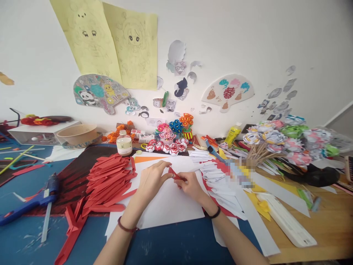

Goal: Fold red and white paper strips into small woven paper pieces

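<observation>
Now pinch small red paper piece point(174, 173) tight, left hand point(150, 181) and right hand point(190, 185) both gripping; press crease flat over white sheet point(168, 206).

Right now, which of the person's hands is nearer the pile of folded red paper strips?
Left. The left hand lies just right of the red strip pile; the right hand is farther right.

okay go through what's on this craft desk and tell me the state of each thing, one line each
Left hand: pinching the red paper piece.
Right hand: pinching it too.
Red paper piece: folded, held over the white sheet.
Red folded strips: heaped, lying flat.
Blue glue gun: lying on its side.
Glass jar: upright, capped.
Yellow glue bottle: upright, tilted slightly.
</observation>
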A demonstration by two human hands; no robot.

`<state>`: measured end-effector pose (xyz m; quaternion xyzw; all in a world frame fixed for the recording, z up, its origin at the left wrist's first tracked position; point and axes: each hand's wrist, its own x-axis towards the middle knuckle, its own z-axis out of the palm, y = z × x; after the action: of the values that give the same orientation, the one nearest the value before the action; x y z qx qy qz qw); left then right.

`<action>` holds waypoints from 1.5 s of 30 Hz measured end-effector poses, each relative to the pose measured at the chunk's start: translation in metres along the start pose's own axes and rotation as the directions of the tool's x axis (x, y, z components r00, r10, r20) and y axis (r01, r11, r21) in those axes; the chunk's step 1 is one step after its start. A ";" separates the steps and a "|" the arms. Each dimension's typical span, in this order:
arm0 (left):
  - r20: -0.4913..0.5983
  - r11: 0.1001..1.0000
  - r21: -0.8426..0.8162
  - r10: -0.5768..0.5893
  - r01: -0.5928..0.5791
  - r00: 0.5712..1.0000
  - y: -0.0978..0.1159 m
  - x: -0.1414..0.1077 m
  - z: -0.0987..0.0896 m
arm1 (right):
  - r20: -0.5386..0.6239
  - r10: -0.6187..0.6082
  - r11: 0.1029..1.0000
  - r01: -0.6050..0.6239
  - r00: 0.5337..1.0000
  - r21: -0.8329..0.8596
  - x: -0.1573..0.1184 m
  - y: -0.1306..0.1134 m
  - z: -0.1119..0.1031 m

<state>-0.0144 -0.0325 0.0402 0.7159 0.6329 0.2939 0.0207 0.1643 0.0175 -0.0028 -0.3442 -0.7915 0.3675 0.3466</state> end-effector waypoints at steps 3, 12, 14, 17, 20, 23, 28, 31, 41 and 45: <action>0.044 0.999 -0.043 0.009 -0.007 0.999 -0.001 0.000 -0.001 | -0.036 -0.046 0.997 0.043 0.998 -0.071 -0.001 0.000 -0.002; 0.185 0.967 -0.251 0.015 0.032 0.983 -0.001 0.000 -0.005 | -0.048 -0.046 0.998 0.044 0.998 -0.050 -0.001 0.005 0.000; 0.205 0.953 -0.301 0.031 0.033 0.978 -0.001 0.000 0.001 | -0.054 -0.076 0.995 0.072 0.996 -0.072 -0.002 0.006 0.001; 0.199 0.940 -0.337 0.016 0.053 0.980 0.001 0.000 0.013 | -0.054 -0.133 0.987 0.127 0.990 -0.098 -0.004 0.007 0.001; 0.147 0.916 -0.394 -0.018 0.075 0.989 0.003 0.000 0.022 | -0.072 -0.149 0.986 0.142 0.986 -0.092 -0.005 0.004 0.000; 0.080 0.893 -0.448 -0.019 0.053 0.997 0.004 0.001 0.023 | -0.099 -0.137 0.990 0.133 0.986 -0.050 -0.003 -0.001 -0.002; -0.010 0.876 -0.480 -0.046 0.036 0.999 0.006 0.000 0.014 | -0.079 -0.089 0.990 0.097 0.993 0.106 0.002 -0.008 -0.006; -0.015 0.849 -0.526 -0.063 0.046 0.998 0.009 0.000 0.011 | -0.049 -0.039 0.978 0.048 0.998 0.203 0.002 -0.009 -0.008; -0.043 0.760 -0.643 -0.159 0.095 0.986 0.010 0.000 0.007 | -0.021 -0.019 0.934 0.025 1.000 0.357 0.002 -0.017 -0.017; -0.038 0.770 -0.630 -0.163 0.103 0.986 0.006 0.000 0.009 | -0.093 -0.038 0.952 0.064 0.995 0.299 0.001 -0.015 -0.014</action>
<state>-0.0052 -0.0301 0.0351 0.6076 0.5489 0.5172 0.2492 0.1709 0.0164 0.0166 -0.2823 -0.7190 0.4596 0.4384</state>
